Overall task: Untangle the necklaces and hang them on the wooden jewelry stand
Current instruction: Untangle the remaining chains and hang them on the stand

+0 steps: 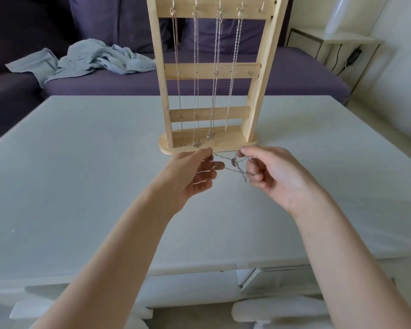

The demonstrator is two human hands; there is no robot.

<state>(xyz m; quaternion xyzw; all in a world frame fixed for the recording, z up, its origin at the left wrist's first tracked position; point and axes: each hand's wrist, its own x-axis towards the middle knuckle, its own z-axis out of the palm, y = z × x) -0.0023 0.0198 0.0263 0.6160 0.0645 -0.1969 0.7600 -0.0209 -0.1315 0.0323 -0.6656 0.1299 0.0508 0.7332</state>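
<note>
Four thin silver chain necklaces [214,74] are hanging straight down from the top hooks of the tall pale wooden jewelry stand [160,74]; the fifth hook [261,7] is waiting bare. I am pinching the last tangled silver chain [234,163] between my left hand [195,173] and right hand [271,173], stretching it sideways just before the stand's base, above the white table [81,162], still knotted.

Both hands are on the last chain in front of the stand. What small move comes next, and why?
Probably ease the hands apart and work the knot loose: the chain stretched between the left hand and right hand still bunches mid-span. Four necklaces hang on the stand; its rightmost top hook is free.
</note>
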